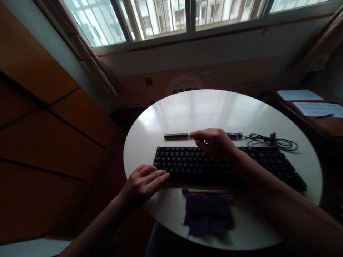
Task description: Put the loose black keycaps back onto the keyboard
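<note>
A black keyboard (227, 165) lies across a round white table (203, 107). My left hand (143, 182) rests at the keyboard's near left corner, fingers stretched flat against its edge, holding nothing. My right hand (214, 142) reaches over the keyboard's far edge, fingers curled, its fingertips beside a long black keycap bar (176, 135) lying behind the keyboard. Whether those fingers pinch anything is hidden. Smaller black keycaps (234, 135) sit to the right of the hand.
A coiled black cable (273, 141) lies at the far right of the table. A dark purple cloth (207, 214) and a thin tool (206, 191) sit in front of the keyboard. A side desk with papers (316, 107) stands at right. Wooden panels fill the left.
</note>
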`<action>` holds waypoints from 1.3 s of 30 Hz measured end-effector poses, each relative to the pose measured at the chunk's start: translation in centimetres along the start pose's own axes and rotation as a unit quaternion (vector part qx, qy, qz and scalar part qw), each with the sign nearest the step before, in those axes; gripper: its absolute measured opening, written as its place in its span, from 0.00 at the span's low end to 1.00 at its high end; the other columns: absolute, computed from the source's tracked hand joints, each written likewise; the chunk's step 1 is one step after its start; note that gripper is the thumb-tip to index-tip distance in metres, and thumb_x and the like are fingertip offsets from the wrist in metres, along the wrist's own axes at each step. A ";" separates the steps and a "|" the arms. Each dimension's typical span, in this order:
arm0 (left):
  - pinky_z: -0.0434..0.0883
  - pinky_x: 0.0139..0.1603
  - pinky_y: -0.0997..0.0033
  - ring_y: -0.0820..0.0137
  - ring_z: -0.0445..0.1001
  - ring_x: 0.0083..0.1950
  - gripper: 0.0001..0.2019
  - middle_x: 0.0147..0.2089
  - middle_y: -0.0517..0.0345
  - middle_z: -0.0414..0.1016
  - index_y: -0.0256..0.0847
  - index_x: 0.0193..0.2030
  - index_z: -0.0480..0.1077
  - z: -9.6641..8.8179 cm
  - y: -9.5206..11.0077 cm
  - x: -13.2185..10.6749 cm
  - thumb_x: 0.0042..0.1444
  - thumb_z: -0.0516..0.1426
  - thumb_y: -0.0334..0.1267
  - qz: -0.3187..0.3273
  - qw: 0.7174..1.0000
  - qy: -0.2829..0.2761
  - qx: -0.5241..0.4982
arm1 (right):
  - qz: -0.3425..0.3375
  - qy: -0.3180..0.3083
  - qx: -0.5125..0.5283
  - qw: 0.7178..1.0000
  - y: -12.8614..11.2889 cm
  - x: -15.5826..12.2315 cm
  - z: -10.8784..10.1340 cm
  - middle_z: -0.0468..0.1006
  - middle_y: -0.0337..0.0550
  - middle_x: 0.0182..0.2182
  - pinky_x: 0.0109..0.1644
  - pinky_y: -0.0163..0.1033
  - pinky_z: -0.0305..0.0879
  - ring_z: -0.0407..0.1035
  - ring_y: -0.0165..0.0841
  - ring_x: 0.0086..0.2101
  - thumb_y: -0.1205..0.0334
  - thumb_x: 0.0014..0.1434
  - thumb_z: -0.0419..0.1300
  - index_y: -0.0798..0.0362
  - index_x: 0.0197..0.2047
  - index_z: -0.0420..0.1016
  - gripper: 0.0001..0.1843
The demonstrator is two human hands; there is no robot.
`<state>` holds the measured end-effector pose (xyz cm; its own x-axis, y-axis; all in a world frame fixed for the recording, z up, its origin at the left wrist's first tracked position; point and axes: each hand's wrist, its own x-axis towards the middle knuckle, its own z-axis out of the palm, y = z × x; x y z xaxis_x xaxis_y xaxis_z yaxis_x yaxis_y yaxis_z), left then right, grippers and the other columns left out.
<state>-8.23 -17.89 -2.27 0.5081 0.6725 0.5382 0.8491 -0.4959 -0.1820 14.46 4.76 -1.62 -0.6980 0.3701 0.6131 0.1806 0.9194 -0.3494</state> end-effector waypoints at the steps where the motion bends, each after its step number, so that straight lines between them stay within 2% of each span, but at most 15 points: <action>1: 0.72 0.42 0.63 0.66 0.76 0.40 0.12 0.45 0.54 0.84 0.37 0.53 0.74 0.0 0.1 -0.1 0.63 0.59 0.26 0.002 1.000 -0.002 0.006 | 0.001 -0.001 0.001 1.000 0.0 0.0 0.0 0.83 0.39 0.38 0.39 0.30 0.67 0.73 0.24 0.29 0.63 0.62 0.58 0.51 0.48 0.84 0.15; 8: 0.74 0.42 0.64 0.65 0.78 0.43 0.12 0.47 0.54 0.84 0.38 0.52 0.75 0.8 0.2 -0.8 0.63 0.58 0.26 0.006 0.999 0.028 0.017 | 0.005 -0.004 0.003 1.000 -0.1 0.0 -0.2 0.83 0.38 0.38 0.39 0.30 0.67 0.73 0.23 0.29 0.64 0.62 0.57 0.50 0.48 0.83 0.15; 13: 0.75 0.45 0.62 0.62 0.77 0.49 0.10 0.47 0.56 0.83 0.42 0.49 0.77 1.4 0.0 -1.2 0.61 0.63 0.30 -0.025 0.999 0.037 -0.008 | 0.005 -0.003 -0.002 1.000 0.0 0.0 -0.1 0.83 0.38 0.37 0.39 0.30 0.66 0.73 0.23 0.28 0.64 0.62 0.57 0.49 0.49 0.83 0.16; 17: 0.78 0.48 0.61 0.62 0.76 0.51 0.10 0.50 0.53 0.81 0.44 0.48 0.78 1.6 -0.1 -1.6 0.59 0.66 0.35 -0.051 0.998 0.033 -0.034 | 0.004 0.003 -0.003 1.000 0.1 0.0 0.0 0.83 0.38 0.36 0.38 0.30 0.65 0.71 0.23 0.27 0.64 0.61 0.58 0.49 0.48 0.84 0.16; 21: 0.78 0.52 0.56 0.58 0.74 0.55 0.14 0.56 0.48 0.77 0.45 0.51 0.78 1.5 -0.2 -2.2 0.59 0.66 0.40 -0.074 0.996 0.017 -0.053 | 0.010 0.003 0.001 1.000 0.1 -0.1 0.1 0.82 0.38 0.35 0.38 0.29 0.65 0.71 0.23 0.27 0.65 0.61 0.58 0.49 0.49 0.83 0.16; 27: 0.76 0.55 0.53 0.55 0.72 0.57 0.14 0.60 0.46 0.73 0.45 0.51 0.78 1.5 -0.1 -3.0 0.58 0.67 0.37 -0.081 0.995 0.041 -0.039 | 0.005 0.011 0.002 1.000 0.1 0.0 -0.1 0.83 0.39 0.35 0.37 0.29 0.64 0.70 0.22 0.27 0.64 0.61 0.58 0.51 0.47 0.84 0.15; 34: 0.75 0.55 0.54 0.56 0.73 0.57 0.12 0.59 0.46 0.74 0.43 0.50 0.78 1.3 0.3 -2.5 0.59 0.65 0.38 -0.076 0.996 0.025 -0.046 | -0.006 0.034 -0.005 0.999 0.1 0.0 0.0 0.82 0.37 0.33 0.37 0.29 0.63 0.70 0.22 0.27 0.64 0.61 0.57 0.50 0.46 0.84 0.15; 37: 0.75 0.56 0.53 0.55 0.73 0.58 0.12 0.59 0.44 0.75 0.41 0.50 0.77 1.0 0.6 -2.0 0.63 0.63 0.42 -0.081 0.995 0.009 -0.060 | -0.006 0.034 -0.007 0.999 0.0 0.1 -0.2 0.81 0.37 0.32 0.36 0.28 0.62 0.69 0.22 0.26 0.65 0.61 0.57 0.50 0.46 0.84 0.15; 39: 0.74 0.57 0.52 0.55 0.73 0.58 0.14 0.59 0.43 0.74 0.40 0.53 0.75 0.6 0.3 -1.3 0.66 0.60 0.45 -0.084 0.994 0.020 -0.062 | -0.004 0.034 -0.008 0.999 0.0 0.2 -0.5 0.81 0.38 0.31 0.36 0.28 0.62 0.69 0.22 0.25 0.65 0.61 0.58 0.50 0.46 0.84 0.15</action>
<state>-8.60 -18.59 -3.53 0.3522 0.7310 0.5845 0.8958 -0.4441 0.0157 14.68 4.85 -1.14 -0.6505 0.3707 0.6629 0.1869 0.9241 -0.3334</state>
